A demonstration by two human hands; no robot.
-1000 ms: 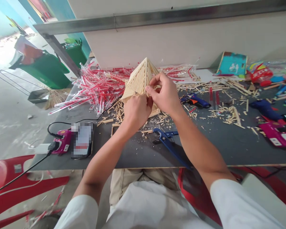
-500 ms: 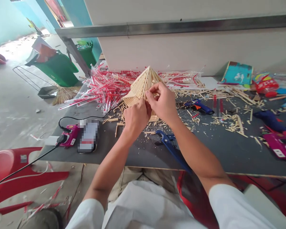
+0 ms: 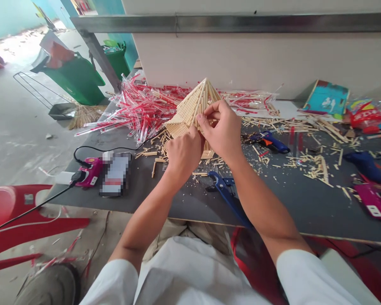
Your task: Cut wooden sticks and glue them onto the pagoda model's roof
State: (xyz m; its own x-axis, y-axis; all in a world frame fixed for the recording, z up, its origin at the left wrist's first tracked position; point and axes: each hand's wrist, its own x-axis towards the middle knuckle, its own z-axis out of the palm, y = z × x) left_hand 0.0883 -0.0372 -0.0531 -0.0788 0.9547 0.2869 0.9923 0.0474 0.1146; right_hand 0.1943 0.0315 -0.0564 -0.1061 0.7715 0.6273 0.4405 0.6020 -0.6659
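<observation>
My right hand [image 3: 224, 131] pinches at the pale, peaked wooden-stick model [image 3: 190, 106] before me at the dark grey flat table [image 3: 305, 203]; can't tell what's pinched. Curled left hand [image 3: 184, 152] at its front, grip hidden.

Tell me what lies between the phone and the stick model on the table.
Between the phone and the stick model, the head view shows loose short sticks and a black cable.
</observation>
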